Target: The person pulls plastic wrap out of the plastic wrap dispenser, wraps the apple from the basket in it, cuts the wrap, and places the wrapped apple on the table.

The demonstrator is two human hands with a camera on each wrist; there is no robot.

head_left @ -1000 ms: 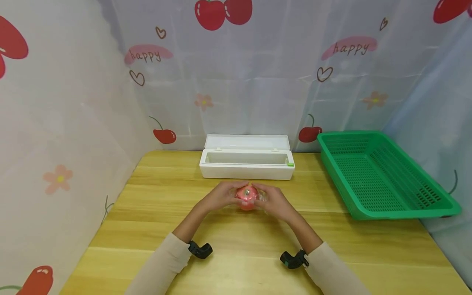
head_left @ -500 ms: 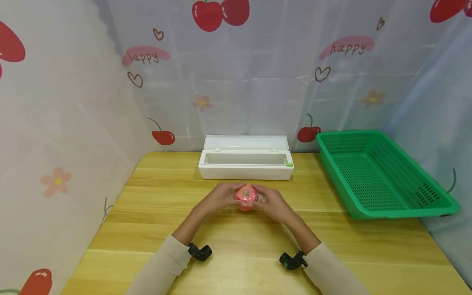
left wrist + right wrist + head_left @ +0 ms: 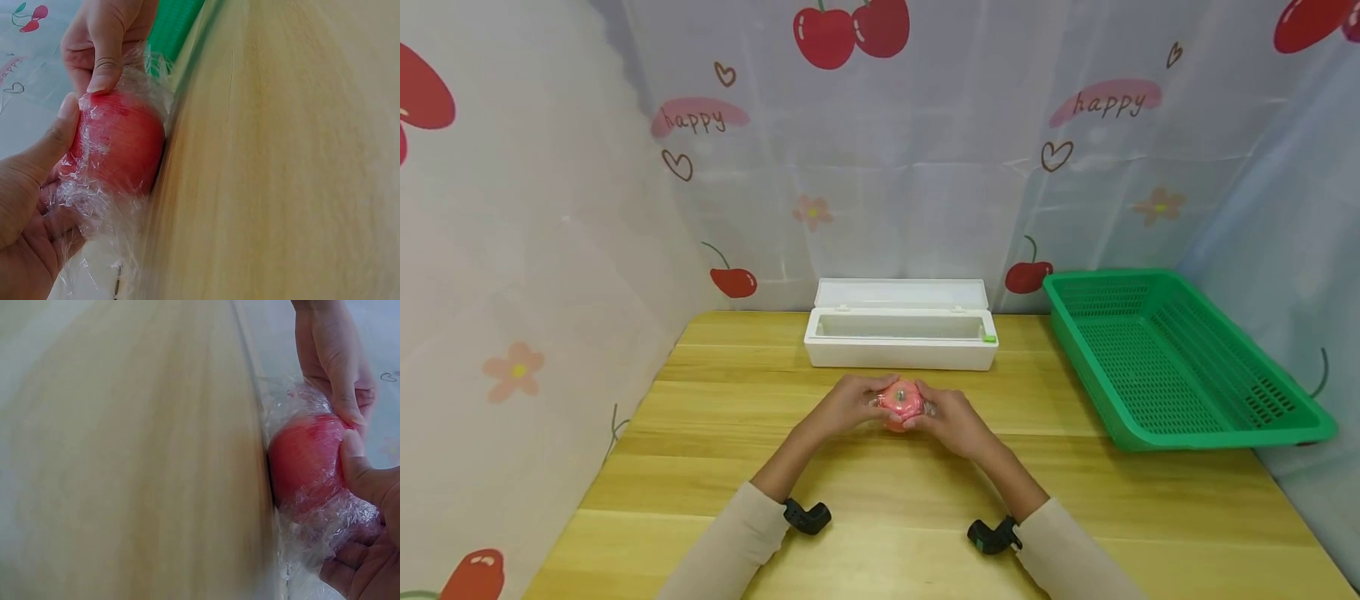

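Between the two hands a red apple (image 3: pixel 901 398) sits on the wooden table, stem up. Clear plastic wrap (image 3: pixel 94 200) covers it and bunches into loose, crinkled ends at both sides, seen in the wrist views. My left hand (image 3: pixel 847 407) grips the apple and wrap from the left, its thumb (image 3: pixel 59 128) on the near upper side. From the right, my right hand (image 3: pixel 953 421) holds it the same way, its thumb (image 3: pixel 355 456) close to the left one. The fingers behind the apple are partly hidden.
Behind the hands stands a white wrap dispenser box (image 3: pixel 901 354) with its lid raised and a green slider at its right end. A green slotted basket (image 3: pixel 1093 375) stands at the right. A cherry-print curtain (image 3: pixel 917 183) hangs along the table's back and sides.
Both hands stay around the wrapped apple. Their thumbs shift slightly over its near side, drawing a little apart, and the wrap at the right looks more gathered in. Box and basket stay put.
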